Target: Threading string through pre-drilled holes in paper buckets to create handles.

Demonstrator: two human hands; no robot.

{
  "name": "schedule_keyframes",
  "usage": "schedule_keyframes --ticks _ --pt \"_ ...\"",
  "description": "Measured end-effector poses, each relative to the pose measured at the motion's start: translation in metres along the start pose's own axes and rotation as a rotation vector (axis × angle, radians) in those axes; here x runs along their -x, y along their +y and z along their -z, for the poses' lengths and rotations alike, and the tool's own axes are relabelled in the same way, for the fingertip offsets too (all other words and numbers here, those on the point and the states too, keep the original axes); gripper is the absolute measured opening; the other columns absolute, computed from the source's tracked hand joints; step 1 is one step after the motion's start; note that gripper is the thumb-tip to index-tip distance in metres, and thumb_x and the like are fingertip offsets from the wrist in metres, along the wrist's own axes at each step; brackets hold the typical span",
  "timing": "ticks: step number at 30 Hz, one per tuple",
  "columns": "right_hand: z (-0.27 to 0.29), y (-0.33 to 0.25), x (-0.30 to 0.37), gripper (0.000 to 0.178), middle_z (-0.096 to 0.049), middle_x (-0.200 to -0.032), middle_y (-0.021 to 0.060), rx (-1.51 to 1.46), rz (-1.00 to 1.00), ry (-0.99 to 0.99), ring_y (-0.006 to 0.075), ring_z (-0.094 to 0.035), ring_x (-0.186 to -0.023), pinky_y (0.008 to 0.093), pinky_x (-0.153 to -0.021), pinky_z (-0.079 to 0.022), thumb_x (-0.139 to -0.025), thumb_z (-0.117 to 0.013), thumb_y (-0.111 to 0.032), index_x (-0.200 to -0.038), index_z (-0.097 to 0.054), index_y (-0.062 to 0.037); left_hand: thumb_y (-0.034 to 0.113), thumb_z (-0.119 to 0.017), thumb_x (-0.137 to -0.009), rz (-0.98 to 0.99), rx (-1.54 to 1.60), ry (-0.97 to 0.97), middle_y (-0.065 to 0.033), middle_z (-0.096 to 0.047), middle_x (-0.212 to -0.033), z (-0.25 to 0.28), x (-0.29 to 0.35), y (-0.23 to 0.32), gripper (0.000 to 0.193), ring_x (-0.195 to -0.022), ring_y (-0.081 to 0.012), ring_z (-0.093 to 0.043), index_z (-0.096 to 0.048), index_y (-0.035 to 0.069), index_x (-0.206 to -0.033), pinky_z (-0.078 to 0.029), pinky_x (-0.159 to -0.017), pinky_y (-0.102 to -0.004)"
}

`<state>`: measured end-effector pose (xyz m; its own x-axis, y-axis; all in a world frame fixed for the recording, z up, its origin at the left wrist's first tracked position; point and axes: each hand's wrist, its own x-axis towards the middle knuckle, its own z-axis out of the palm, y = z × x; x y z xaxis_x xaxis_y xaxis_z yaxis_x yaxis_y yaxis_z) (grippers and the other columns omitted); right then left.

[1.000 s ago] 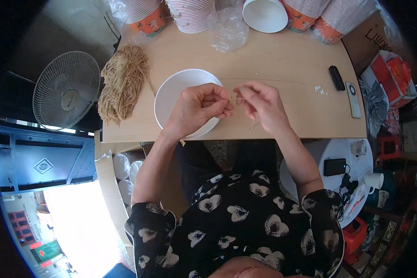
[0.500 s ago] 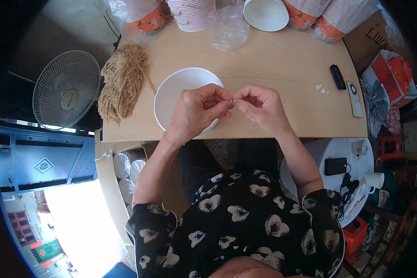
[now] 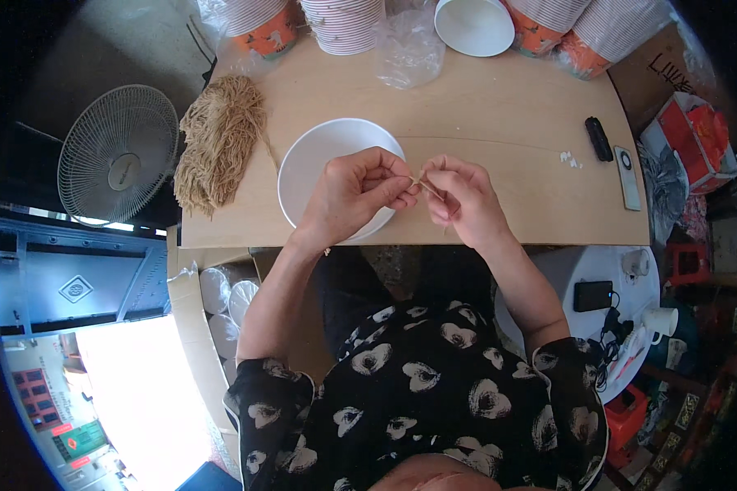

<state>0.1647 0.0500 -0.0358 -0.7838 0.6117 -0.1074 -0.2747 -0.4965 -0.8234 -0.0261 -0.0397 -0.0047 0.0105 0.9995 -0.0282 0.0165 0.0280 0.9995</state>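
Note:
My left hand is over the right side of a large white bowl, its thumb and fingertips pinched together on a thin tan string. Facing it, my right hand pinches the same string just right of the bowl. A short length of string slants between the two sets of fingertips; whether it is knotted is too small to make out. At the left of the table lies a thick bundle of tan strings, one strand trailing toward the bowl.
Stacked paper cups, a clear plastic bag and a tipped white tub line the far edge. Small white bits, a black object and a slim device lie at right. A fan stands left of the table.
My right hand has turned and shifted slightly, its fingers curling more, and a slanting piece of string now shows by its fingertips. My left hand stays pinched in nearly the same place.

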Motion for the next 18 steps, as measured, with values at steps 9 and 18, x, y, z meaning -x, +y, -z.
schedule_keyframes --ticks 9,18 --pt "0.0006 -0.0020 -0.0045 0.014 -0.061 -0.077 -0.0048 0.372 0.197 0.028 -0.0001 -0.041 -0.059 0.0177 -0.050 -0.029 -0.093 -0.072 -0.017 -0.100 -0.070 -0.0055 0.006 -0.063 -0.099 0.008 -0.012 -0.007 -0.0093 -0.071 -0.098 -0.0003 -0.0005 0.0006 0.014 -0.089 -0.0127 -0.071 -0.063 -0.005 -0.108 -0.059 -0.079 -0.0243" --pt "0.0059 0.0008 -0.0049 0.011 -0.059 -0.074 -0.0054 0.208 0.102 0.083 0.0008 -0.046 -0.061 0.0181 -0.052 -0.032 -0.093 -0.070 -0.013 -0.097 -0.070 -0.0027 0.005 -0.063 -0.099 0.013 -0.005 -0.011 -0.0088 -0.071 -0.097 -0.0003 0.0005 -0.0002 0.015 -0.089 -0.0126 -0.071 -0.063 -0.005 -0.110 -0.058 -0.079 -0.0245"
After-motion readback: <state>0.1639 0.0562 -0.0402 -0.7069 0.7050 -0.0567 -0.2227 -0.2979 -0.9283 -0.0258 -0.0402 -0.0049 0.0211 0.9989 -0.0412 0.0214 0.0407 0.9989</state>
